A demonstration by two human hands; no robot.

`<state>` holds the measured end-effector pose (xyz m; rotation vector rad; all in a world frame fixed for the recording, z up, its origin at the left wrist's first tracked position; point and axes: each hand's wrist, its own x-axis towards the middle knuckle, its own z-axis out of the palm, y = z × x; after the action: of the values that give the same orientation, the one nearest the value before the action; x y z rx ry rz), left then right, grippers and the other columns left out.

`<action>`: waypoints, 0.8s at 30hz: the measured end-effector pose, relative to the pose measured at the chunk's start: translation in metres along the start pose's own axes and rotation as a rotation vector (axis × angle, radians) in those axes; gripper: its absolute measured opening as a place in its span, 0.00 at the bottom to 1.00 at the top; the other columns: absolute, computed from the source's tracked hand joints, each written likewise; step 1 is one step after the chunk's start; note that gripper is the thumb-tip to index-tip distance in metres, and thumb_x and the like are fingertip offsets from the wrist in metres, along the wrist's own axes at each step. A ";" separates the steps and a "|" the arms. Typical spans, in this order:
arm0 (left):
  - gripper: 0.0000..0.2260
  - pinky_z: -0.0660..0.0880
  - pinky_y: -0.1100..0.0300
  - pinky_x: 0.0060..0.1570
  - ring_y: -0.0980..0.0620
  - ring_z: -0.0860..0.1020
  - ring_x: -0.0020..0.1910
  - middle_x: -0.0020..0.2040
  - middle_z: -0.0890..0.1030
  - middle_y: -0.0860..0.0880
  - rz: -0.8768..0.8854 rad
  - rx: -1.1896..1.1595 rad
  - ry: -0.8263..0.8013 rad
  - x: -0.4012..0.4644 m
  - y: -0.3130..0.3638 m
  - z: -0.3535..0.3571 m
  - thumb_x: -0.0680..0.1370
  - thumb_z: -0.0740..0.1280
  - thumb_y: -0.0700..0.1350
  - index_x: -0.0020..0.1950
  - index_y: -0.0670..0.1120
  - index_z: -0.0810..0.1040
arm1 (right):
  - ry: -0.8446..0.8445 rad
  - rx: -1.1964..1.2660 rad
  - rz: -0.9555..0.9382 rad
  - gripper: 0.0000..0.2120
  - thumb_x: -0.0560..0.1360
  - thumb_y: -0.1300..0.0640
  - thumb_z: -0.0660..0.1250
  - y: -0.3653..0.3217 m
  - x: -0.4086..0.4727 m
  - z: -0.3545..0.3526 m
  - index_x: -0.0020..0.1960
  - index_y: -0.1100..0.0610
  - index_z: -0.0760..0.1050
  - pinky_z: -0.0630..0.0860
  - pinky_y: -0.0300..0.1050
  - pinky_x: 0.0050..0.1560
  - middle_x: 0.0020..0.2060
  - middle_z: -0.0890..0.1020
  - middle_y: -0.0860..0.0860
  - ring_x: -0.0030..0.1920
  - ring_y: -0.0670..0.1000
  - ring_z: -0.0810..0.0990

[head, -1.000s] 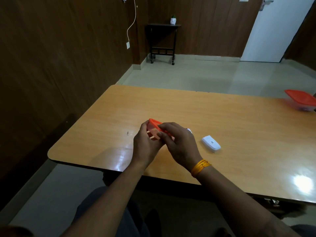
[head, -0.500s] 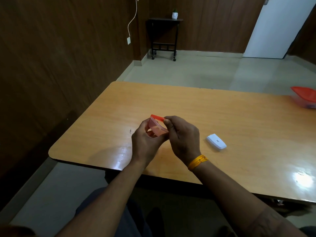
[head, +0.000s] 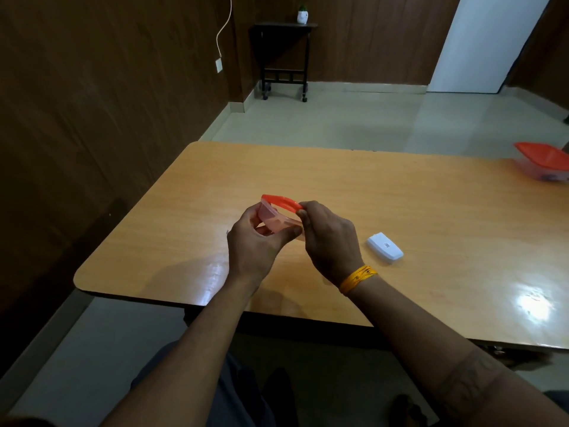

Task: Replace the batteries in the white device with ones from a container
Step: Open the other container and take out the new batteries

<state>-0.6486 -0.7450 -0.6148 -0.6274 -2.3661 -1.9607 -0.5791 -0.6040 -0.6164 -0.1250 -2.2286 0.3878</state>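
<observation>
Your left hand (head: 255,245) grips the small clear box (head: 278,221) from below and the side, thumb curled along its near wall, fingers wrapped round the far side, holding it tilted above the table (head: 400,195). Your right hand (head: 331,238) pinches the edge of the orange lid (head: 281,202) between thumb and fingertips, and that lid is lifted at the right side, a gap showing between it and the box rim. What sits inside the box is too blurred to tell. A yellow thread band (head: 357,278) wraps your right wrist.

Just to the right of your right hand, the white device (head: 385,246) lies flat on the wood, apart from both hands, its long side running diagonally. Well away, at the far right edge of the table, a second clear box (head: 545,171) rests with an orange lid on top. Bright glare sits on the tabletop near the right front edge.

Beyond the table, a dark side stand (head: 284,57) stands against the wood-panelled wall with a little white pot (head: 302,16) on top, a white cable (head: 223,29) hangs down to a wall socket, and a white door (head: 483,41) shows on the right.
</observation>
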 end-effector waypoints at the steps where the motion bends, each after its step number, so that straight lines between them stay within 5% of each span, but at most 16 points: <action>1: 0.36 0.80 0.66 0.51 0.54 0.82 0.56 0.59 0.83 0.54 -0.002 0.005 0.003 0.002 -0.001 0.000 0.66 0.84 0.54 0.72 0.48 0.77 | 0.004 -0.002 0.013 0.12 0.86 0.54 0.60 0.000 0.001 0.002 0.57 0.60 0.78 0.79 0.51 0.31 0.43 0.86 0.55 0.34 0.56 0.82; 7: 0.30 0.81 0.67 0.51 0.67 0.83 0.51 0.55 0.85 0.56 -0.030 0.000 -0.057 0.002 -0.005 -0.004 0.67 0.85 0.50 0.67 0.48 0.79 | 0.116 0.053 0.240 0.14 0.86 0.54 0.57 0.005 0.015 0.008 0.51 0.60 0.78 0.74 0.49 0.31 0.36 0.84 0.57 0.31 0.62 0.80; 15: 0.35 0.83 0.55 0.58 0.54 0.84 0.61 0.62 0.84 0.55 -0.123 -0.059 0.033 0.006 -0.015 -0.024 0.61 0.84 0.56 0.66 0.50 0.79 | 0.084 0.095 0.511 0.17 0.88 0.50 0.54 0.022 0.036 0.011 0.54 0.60 0.76 0.68 0.48 0.37 0.41 0.84 0.59 0.38 0.61 0.79; 20: 0.36 0.81 0.47 0.58 0.47 0.82 0.59 0.62 0.81 0.52 -0.244 0.031 0.202 0.019 -0.022 -0.036 0.62 0.83 0.52 0.67 0.49 0.74 | -0.024 0.128 0.654 0.13 0.86 0.50 0.60 0.017 0.042 0.022 0.55 0.58 0.79 0.78 0.52 0.46 0.48 0.85 0.57 0.46 0.59 0.82; 24: 0.36 0.79 0.55 0.51 0.44 0.81 0.58 0.63 0.79 0.48 -0.302 0.066 0.286 0.027 -0.029 -0.048 0.65 0.84 0.47 0.67 0.46 0.71 | -0.167 0.080 0.705 0.13 0.85 0.53 0.61 0.012 0.042 0.036 0.56 0.60 0.81 0.71 0.47 0.46 0.51 0.85 0.59 0.47 0.59 0.79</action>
<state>-0.6943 -0.7865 -0.6249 0.0195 -2.4400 -1.9062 -0.6342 -0.5921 -0.6109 -0.8737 -2.2712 0.8890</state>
